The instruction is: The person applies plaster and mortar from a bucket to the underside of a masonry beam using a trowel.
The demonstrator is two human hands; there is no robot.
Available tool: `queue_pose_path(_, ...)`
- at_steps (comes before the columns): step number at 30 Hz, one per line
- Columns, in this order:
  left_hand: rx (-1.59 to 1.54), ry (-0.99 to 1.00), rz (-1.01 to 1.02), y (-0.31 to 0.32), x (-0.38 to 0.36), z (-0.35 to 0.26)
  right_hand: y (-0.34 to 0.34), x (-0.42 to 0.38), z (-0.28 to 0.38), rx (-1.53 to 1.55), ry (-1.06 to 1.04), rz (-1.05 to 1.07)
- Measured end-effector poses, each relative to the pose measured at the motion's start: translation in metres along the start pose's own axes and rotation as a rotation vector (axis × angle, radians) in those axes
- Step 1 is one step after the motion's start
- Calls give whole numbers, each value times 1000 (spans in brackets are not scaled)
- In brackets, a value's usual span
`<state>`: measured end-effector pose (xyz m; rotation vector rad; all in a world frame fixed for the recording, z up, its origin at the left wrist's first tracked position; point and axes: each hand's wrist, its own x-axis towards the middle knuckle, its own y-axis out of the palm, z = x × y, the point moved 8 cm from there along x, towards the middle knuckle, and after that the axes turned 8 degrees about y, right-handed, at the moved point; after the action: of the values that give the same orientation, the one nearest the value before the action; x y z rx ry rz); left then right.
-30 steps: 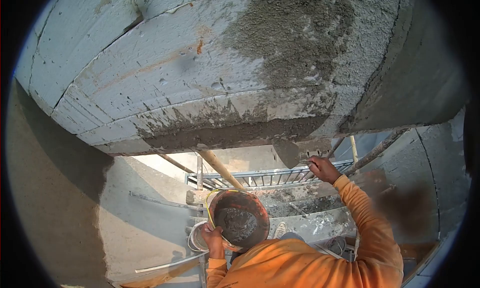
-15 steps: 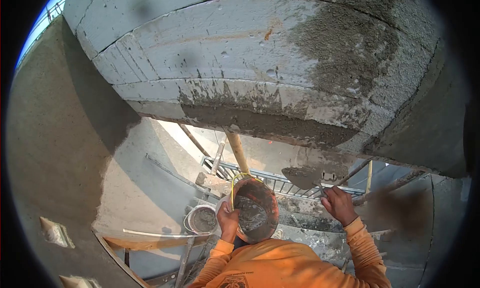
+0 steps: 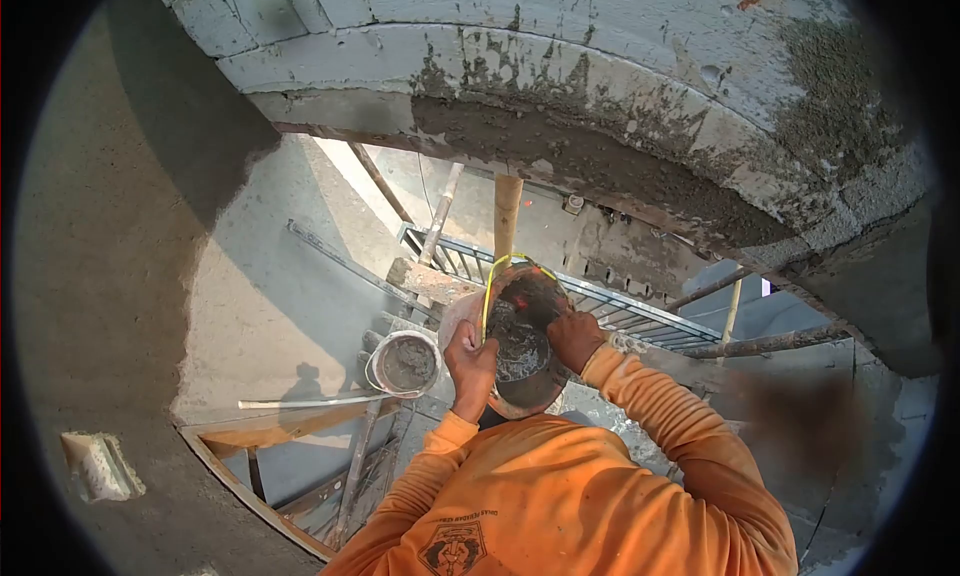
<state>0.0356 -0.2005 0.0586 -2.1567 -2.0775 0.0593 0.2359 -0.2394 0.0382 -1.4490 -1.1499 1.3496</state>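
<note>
A mortar bucket (image 3: pixel 524 394) with a yellow handle leans close in front of my body, wet grey mortar (image 3: pixel 520 348) inside it. My left hand (image 3: pixel 470 366) is closed on its left rim, by the yellow handle. Over the right side of the opening, my right hand (image 3: pixel 577 340) is closed in a fist around the grip of the trowel, whose blade is hidden in the bucket. Left of my left hand stands a white pail (image 3: pixel 377 366), also holding grey mortar.
Above me runs a block wall (image 3: pixel 400 48) with a band of wet mortar (image 3: pixel 560 146) along its lower edge. A metal railing (image 3: pixel 640 311) and a wooden pole (image 3: pixel 507 216) stand beyond the bucket. A wooden-framed opening (image 3: pixel 225 496) lies low on the left.
My right hand has moved left and up from beside the railing to the bucket, taking the trowel into it. My left hand still grips the rim. The view has tilted downward.
</note>
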Motion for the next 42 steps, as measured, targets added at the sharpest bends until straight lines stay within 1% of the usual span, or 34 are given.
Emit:
queue_pose_path(1,-2,-2,-10,-8,6,-3,17,4,18,62,-67,57)
queue_pose_path(2,-22,13,-27,-16,13,-9,20,4,39,31,-158,13)
queue_pose_path(3,-41,28,-42,-24,21,-11,12,11,48,27,-164,16)
queue_pose_path(5,-43,18,-33,-43,37,-2,1,13,61,128,-135,50)
queue_pose_path(6,-46,19,-21,-52,44,2,-37,16,60,199,-108,-15)
queue_pose_path(7,-40,10,-29,-62,49,4,-50,26,64,203,-117,-7)
queue_pose_path(9,1,7,-15,-79,61,4,-67,49,58,37,57,-75)
queue_pose_path(10,6,8,-14,-87,67,5,-61,63,56,-7,113,-124)
queue_pose_path(11,7,13,-40,-98,71,5,-51,68,59,-2,115,-123)
queue_pose_path(13,7,19,-62,-113,79,9,-30,71,80,105,-21,61)
queue_pose_path(14,-52,-20,-97,-121,81,14,-15,73,99,147,-63,191)
queue_pose_path(15,-113,-55,-133,-127,87,19,-19,76,113,143,-61,186)
queue_pose_path(17,-141,-41,-146,-137,102,16,-33,83,149,275,-144,200)
queue_pose_path(18,-159,-40,-153,-146,103,15,-50,92,152,295,-99,295)
queue_pose_path(19,-152,-39,-153,-153,105,12,-49,103,158,301,-102,294)
queue_pose_path(21,-141,-66,-130,-156,113,8,-68,130,152,124,-44,-77)
queue_pose_path(22,-142,-57,-124,-157,116,5,-84,144,154,-41,58,-230)
queue_pose_path(23,-95,-47,-106,-158,118,3,-79,149,153,-39,64,-236)
queue_pose_path(25,-41,-33,-84,-160,119,1,-60,155,175,-66,-234,-306)
queue_pose_path(26,-55,-22,-98,-160,120,2,-43,155,183,44,-189,-236)
queue_pose_path(28,-80,0,-121,-159,122,2,-18,146,195,233,-164,-90)
queue_pose_path(30,-247,-80,-197,-158,116,10,-14,123,213,275,-260,-14)
queue_pose_path(31,-258,-68,-207,-156,112,10,-30,111,219,293,-348,-90)
queue_pose_path(33,-239,-93,-310,-166,103,15,-49,109,216,268,-407,9)
queue_pose_path(34,-225,-83,-327,-167,99,18,-62,108,209,264,-419,-6)
queue_pose_path(36,-239,-78,-362,-166,86,22,-96,114,189,140,-465,-201)
queue_pose_path(37,-253,-94,-384,-163,79,19,-104,123,178,135,-477,-207)
queue_pose_path(39,-260,-95,-428,-159,68,9,-90,140,150,-52,-247,-67)
queue_pose_path(42,-289,-98,-490,-150,44,-6,-51,126,131,-11,-332,35)
